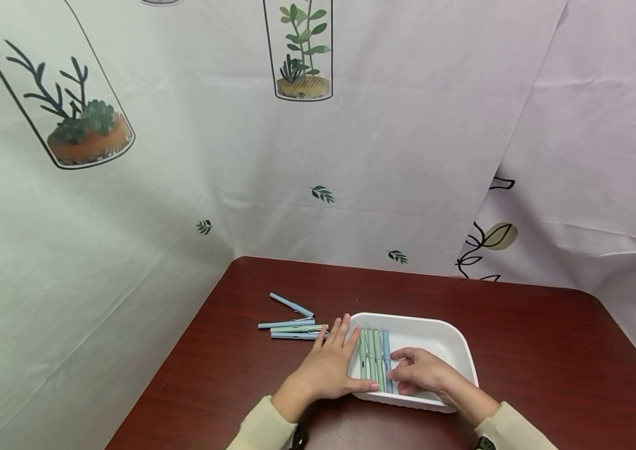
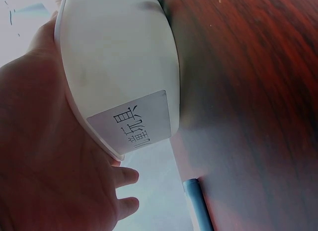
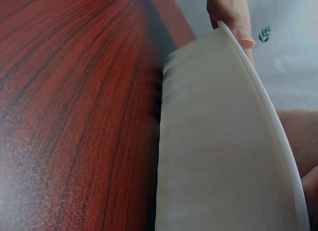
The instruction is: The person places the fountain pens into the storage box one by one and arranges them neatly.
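A white plastic tray point(image 1: 440, 331) holds a row of pale green pens point(image 1: 371, 350) along its left side, with a light blue pen point(image 1: 387, 344) at the row's right. My left hand point(image 1: 326, 369) rests over the tray's left rim, fingers spread and thumb across the near rim. My right hand point(image 1: 422, 372) is inside the tray, its index finger and thumb loosely bent against the blue pen. In the left wrist view the left palm lies along the tray's rim. The tray wall point(image 3: 213, 131) hides most of the right hand in the right wrist view.
Several blue and green pens point(image 1: 290, 324) lie loosely left of the tray on the dark red wooden table point(image 1: 548, 350). A label point(image 2: 134, 122) with printed characters is on the tray's outer wall. A patterned cloth point(image 1: 380, 156) hangs behind the table.
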Demonstrator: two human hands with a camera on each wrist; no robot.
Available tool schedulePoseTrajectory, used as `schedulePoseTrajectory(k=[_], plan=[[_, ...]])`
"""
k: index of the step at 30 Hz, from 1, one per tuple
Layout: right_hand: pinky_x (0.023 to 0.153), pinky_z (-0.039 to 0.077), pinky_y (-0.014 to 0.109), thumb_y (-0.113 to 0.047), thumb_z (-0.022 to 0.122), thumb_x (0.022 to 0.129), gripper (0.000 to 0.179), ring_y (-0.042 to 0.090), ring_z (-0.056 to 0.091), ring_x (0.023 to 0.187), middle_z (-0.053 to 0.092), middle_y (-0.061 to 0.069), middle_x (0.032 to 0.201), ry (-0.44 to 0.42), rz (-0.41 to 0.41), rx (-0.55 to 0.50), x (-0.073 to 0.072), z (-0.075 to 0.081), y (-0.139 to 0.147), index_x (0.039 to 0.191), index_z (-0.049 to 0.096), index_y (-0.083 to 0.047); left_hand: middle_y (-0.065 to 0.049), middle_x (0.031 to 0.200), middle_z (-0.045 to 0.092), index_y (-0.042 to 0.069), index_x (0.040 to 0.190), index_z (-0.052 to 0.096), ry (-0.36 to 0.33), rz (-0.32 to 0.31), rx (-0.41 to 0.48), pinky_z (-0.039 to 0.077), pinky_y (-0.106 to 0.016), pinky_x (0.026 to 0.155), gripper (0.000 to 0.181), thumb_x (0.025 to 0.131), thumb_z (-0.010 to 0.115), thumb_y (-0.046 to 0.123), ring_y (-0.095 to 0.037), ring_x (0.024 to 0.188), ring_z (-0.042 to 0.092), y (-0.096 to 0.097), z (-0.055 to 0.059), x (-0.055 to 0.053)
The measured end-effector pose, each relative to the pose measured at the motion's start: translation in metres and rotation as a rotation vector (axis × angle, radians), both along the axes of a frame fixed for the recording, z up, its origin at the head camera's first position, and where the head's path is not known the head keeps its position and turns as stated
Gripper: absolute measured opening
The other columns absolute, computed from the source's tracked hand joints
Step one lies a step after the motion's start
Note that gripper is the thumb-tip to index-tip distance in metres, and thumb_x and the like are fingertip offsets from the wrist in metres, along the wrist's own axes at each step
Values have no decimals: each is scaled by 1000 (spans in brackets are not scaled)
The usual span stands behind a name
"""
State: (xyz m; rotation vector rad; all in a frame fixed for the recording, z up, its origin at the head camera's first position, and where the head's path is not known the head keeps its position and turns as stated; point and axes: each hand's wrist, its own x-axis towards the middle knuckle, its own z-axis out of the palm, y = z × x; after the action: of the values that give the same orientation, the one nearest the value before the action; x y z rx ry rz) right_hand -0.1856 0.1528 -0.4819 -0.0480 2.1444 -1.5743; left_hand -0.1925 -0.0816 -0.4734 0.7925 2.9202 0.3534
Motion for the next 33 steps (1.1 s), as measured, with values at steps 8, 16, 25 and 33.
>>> schedulePoseTrajectory(k=[8,16,25,33], plan=[[59,57,27,-5,69,84,62,14,62,64,63,9,85,15,-17,12,2,1,1,133,43,21,-16,170,9,11,162,26,9,1,-5,14,-55,123,111,82,57,81,-33,156,14,0,0,-1],[65,60,35,-6,70,86,62,17,63,68,62,8,86,64,-27,19,6,10,7,136,43,19,-16,170,10,11,162,25,4,3,-7,14,-55,123,111,82,57,82,-33,156,14,0,1,0],[67,60,36,-11,70,91,57,21,66,74,63,7,89,199,-30,83,14,20,21,136,48,16,-15,170,10,12,162,25,0,6,-6,15,-55,123,112,81,56,83,-32,156,14,0,0,0],[70,56,26,-18,74,93,45,15,68,82,69,6,101,383,-62,208,27,31,34,130,61,5,-15,170,10,13,162,25,4,7,-8,14,-55,124,112,81,56,83,-32,156,13,1,0,0]])
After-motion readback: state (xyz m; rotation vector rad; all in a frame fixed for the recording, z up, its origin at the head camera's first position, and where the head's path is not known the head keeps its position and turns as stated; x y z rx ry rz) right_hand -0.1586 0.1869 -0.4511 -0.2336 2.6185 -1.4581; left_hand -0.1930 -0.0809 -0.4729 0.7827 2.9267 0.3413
